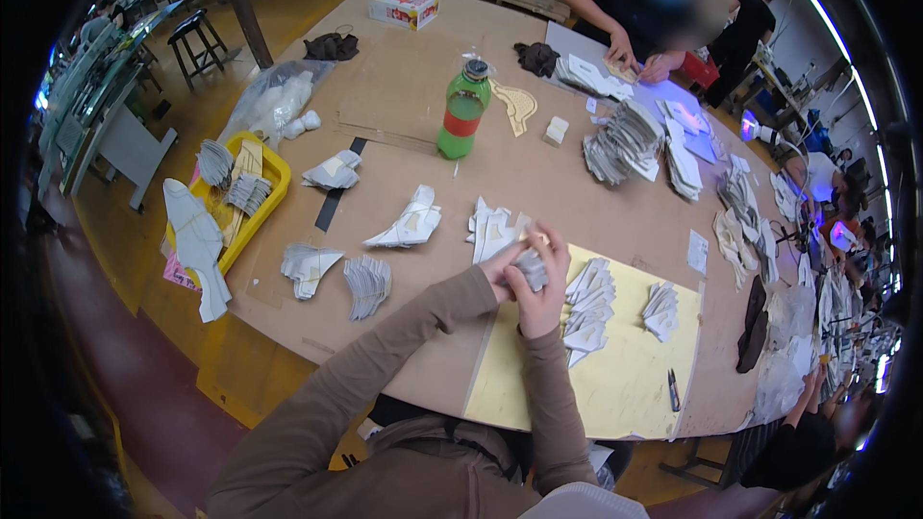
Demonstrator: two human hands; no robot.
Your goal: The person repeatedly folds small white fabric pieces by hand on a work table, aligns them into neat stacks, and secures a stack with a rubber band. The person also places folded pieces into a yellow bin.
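Over the left edge of a yellow sheet [615, 389], my left hand [498, 271] and my right hand [546, 303] are closed together around a small stack of grey-white cut pieces [532, 271]. Fingers cover most of that stack. Just beyond my left hand lies another bundle of white cut pieces [488, 224]. To the right of my right hand, a fanned row of cut pieces [588, 306] rests on the sheet, with a smaller stack [661, 311] farther right. Thread snips [673, 390] lie near the sheet's right edge.
Several bundles [368, 285] lie to the left. A yellow tray [281, 178] holds more, with a white template [195, 240] leaning on it. A green bottle [463, 115] stands mid-table. Across, a co-worker's hands [625, 50] handle pieces beside tall piles [623, 144].
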